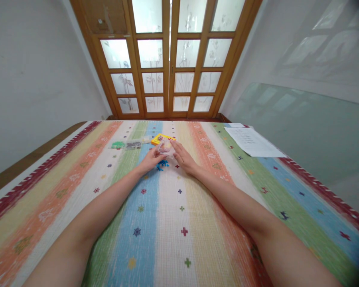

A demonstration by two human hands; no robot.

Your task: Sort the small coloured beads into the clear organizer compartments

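Both my arms reach forward over a striped cloth [179, 223]. My left hand [150, 160] and my right hand [182, 156] meet at a small clear plastic bag [165, 147], each pinching one side of it. Under the hands lie small blue pieces [162, 164] on the cloth. A yellow box [160, 138] sits just beyond the bag. To its left lie clear bags with green pieces [117, 145] and dark pieces [133, 145].
A white printed sheet [253, 141] lies at the far right of the cloth. Wooden doors with frosted glass [167, 59] stand behind. A glass panel [302, 131] leans against the right wall.
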